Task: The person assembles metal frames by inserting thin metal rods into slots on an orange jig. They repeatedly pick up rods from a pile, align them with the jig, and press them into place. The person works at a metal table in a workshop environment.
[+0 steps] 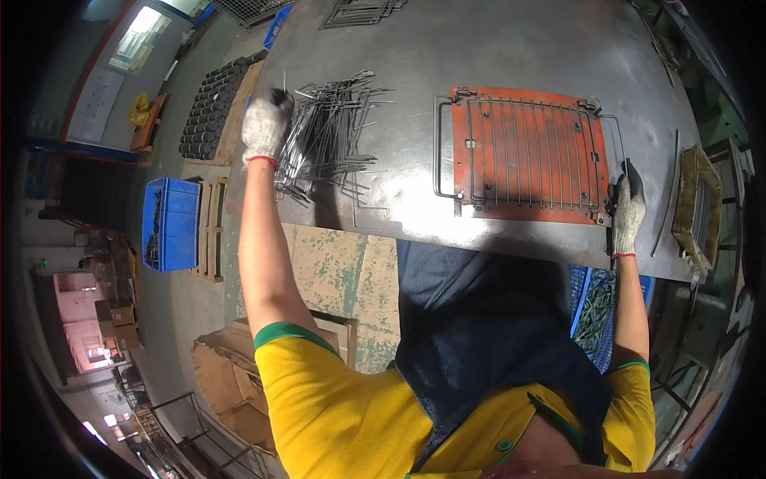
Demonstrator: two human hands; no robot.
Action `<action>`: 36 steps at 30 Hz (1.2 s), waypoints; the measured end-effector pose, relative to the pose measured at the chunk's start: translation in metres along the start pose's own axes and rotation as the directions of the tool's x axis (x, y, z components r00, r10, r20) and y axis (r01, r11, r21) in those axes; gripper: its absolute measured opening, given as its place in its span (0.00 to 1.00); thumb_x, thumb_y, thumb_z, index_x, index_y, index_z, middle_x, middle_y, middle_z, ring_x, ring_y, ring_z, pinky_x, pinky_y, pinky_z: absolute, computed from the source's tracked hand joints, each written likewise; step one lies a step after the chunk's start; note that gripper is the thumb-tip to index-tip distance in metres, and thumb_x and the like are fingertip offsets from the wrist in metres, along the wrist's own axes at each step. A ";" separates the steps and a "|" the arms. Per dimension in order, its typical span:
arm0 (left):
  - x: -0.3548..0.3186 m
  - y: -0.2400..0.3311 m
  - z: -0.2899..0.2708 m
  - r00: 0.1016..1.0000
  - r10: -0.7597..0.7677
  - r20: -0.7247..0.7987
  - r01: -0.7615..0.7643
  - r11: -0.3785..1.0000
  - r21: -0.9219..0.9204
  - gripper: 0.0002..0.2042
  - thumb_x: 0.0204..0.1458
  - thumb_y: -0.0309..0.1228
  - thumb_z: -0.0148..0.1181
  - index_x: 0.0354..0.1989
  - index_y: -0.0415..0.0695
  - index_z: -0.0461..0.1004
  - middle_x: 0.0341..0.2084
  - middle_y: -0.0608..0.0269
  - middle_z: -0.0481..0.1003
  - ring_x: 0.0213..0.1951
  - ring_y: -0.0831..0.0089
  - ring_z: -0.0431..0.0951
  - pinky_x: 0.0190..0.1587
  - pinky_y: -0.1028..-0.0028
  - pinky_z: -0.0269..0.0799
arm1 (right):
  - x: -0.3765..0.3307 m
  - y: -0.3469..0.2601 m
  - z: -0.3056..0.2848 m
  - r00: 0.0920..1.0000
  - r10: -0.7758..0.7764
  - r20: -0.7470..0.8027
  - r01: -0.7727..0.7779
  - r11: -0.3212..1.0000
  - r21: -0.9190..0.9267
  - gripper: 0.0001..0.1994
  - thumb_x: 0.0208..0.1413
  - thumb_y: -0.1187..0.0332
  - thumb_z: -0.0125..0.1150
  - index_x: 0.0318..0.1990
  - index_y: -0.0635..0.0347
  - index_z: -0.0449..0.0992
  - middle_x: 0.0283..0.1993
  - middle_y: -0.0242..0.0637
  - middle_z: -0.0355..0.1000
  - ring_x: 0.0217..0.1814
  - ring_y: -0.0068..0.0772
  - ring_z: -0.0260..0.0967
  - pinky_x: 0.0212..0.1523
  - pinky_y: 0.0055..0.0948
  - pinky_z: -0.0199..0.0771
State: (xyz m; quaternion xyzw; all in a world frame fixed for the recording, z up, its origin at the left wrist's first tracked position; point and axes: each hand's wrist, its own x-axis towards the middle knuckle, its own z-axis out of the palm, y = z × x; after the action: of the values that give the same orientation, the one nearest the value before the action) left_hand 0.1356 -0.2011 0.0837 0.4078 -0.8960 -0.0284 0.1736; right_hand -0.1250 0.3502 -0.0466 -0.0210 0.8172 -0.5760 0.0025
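Observation:
A knit glove with dark fingertips covers my left hand (265, 126), which is closed at the left edge of a loose heap of bent wire rods (323, 132). A thin wire tip sticks up by its fingers; the rest is hidden. To the right lies an orange-red flat jig (527, 211) with a row of parallel wires (536, 152) across it. A U-shaped rod (436, 148) juts from its left side. My gloved right hand (629, 214) is at the jig's right side, its fingers around a similar bent rod (619, 136), partly hidden by the hand.
The grey metal table (487, 48) carries finished-looking wire frames (359, 12) at its far edge. A blue bin (171, 223) stands beyond its left side, near stacked dark cylinders (219, 108). A wooden-framed box (696, 207) sits at right. Beneath the front edge is a blue crate (594, 311).

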 end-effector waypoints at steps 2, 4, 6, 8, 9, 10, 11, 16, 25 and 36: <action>-0.001 0.039 -0.026 0.988 -0.087 0.126 0.127 0.922 -0.367 0.18 0.52 0.44 0.64 0.41 0.40 0.79 0.23 0.62 0.78 0.24 0.73 0.77 0.30 0.72 0.74 | 0.005 -0.006 -0.013 0.990 -0.026 0.138 0.034 0.998 -0.051 0.19 0.63 0.61 0.54 0.60 0.55 0.70 0.31 0.31 0.71 0.23 0.16 0.64 0.22 0.22 0.66; -0.010 0.054 -0.028 0.958 -0.085 0.273 0.262 0.645 -0.718 0.16 0.53 0.39 0.64 0.44 0.41 0.77 0.25 0.65 0.78 0.25 0.75 0.77 0.30 0.74 0.73 | 0.021 -0.009 -0.026 0.961 -0.162 0.225 0.218 0.943 -0.250 0.20 0.63 0.61 0.53 0.60 0.58 0.70 0.39 0.36 0.75 0.32 0.21 0.70 0.33 0.25 0.72; -0.022 0.084 -0.019 0.922 0.037 0.386 0.371 0.203 -0.906 0.14 0.55 0.32 0.62 0.47 0.39 0.75 0.28 0.65 0.77 0.27 0.77 0.76 0.31 0.75 0.74 | 0.023 -0.030 -0.034 0.901 -0.429 0.059 0.421 0.835 -0.354 0.20 0.63 0.61 0.52 0.59 0.58 0.70 0.42 0.39 0.77 0.35 0.25 0.73 0.37 0.27 0.73; -0.040 0.113 0.005 0.875 0.241 0.421 0.445 -0.056 -0.894 0.11 0.59 0.32 0.57 0.43 0.37 0.74 0.29 0.61 0.75 0.28 0.73 0.75 0.30 0.71 0.75 | -0.006 -0.070 -0.039 0.926 -0.378 0.014 0.364 0.880 -0.306 0.19 0.62 0.62 0.53 0.58 0.58 0.70 0.45 0.41 0.77 0.38 0.30 0.75 0.41 0.30 0.74; -0.050 0.131 0.018 0.838 0.345 0.422 0.502 -0.183 -0.846 0.10 0.60 0.32 0.55 0.42 0.35 0.73 0.29 0.59 0.75 0.28 0.71 0.75 0.30 0.69 0.76 | -0.028 -0.096 -0.029 0.977 -0.206 0.059 0.213 0.962 -0.172 0.18 0.61 0.62 0.53 0.57 0.58 0.71 0.47 0.43 0.77 0.40 0.34 0.76 0.42 0.32 0.75; -0.066 0.166 0.028 0.829 0.330 0.451 0.526 -0.187 -0.830 0.10 0.61 0.32 0.53 0.41 0.36 0.72 0.28 0.59 0.74 0.27 0.70 0.75 0.30 0.68 0.76 | -0.044 -0.109 -0.025 0.975 -0.112 0.191 0.131 0.987 -0.090 0.18 0.59 0.64 0.56 0.56 0.57 0.72 0.45 0.41 0.76 0.40 0.33 0.76 0.43 0.32 0.75; -0.082 0.200 0.030 0.829 0.296 0.474 0.537 -0.186 -0.823 0.09 0.62 0.31 0.51 0.41 0.37 0.72 0.26 0.59 0.73 0.27 0.70 0.75 0.30 0.67 0.76 | -0.063 -0.115 -0.017 0.916 -0.107 0.386 0.123 0.992 -0.018 0.19 0.56 0.66 0.59 0.55 0.56 0.73 0.42 0.39 0.76 0.40 0.32 0.75 0.44 0.32 0.75; -0.148 0.318 0.060 0.707 0.408 0.578 0.692 -0.229 -0.684 0.07 0.62 0.31 0.52 0.37 0.39 0.70 0.24 0.61 0.72 0.24 0.71 0.75 0.30 0.67 0.78 | -0.106 -0.110 0.001 0.820 -0.164 0.549 0.098 0.984 0.148 0.18 0.59 0.70 0.57 0.56 0.60 0.71 0.37 0.32 0.74 0.35 0.19 0.70 0.37 0.23 0.74; -0.146 0.386 0.079 0.619 0.451 0.643 0.355 0.570 -0.741 0.13 0.58 0.34 0.54 0.40 0.34 0.73 0.24 0.60 0.77 0.25 0.74 0.77 0.30 0.72 0.74 | -0.093 -0.087 -0.027 0.923 0.147 0.357 -0.172 0.984 0.040 0.14 0.64 0.60 0.52 0.49 0.57 0.77 0.30 0.31 0.74 0.23 0.18 0.69 0.23 0.21 0.71; -0.163 0.393 0.130 0.604 0.785 -0.139 -0.778 0.542 -0.316 0.17 0.55 0.43 0.55 0.44 0.43 0.74 0.39 0.55 0.75 0.43 0.56 0.74 0.46 0.57 0.66 | -0.065 -0.072 -0.020 0.885 0.245 0.396 -0.239 0.969 -0.066 0.18 0.64 0.55 0.49 0.49 0.58 0.75 0.33 0.38 0.76 0.26 0.31 0.75 0.27 0.28 0.75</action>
State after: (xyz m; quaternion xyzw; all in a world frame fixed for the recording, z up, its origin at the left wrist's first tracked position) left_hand -0.0920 0.1691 -0.0097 -0.0715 -0.9649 -0.1087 0.2279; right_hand -0.0586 0.3475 0.0266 -0.0368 0.7998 -0.5483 0.2416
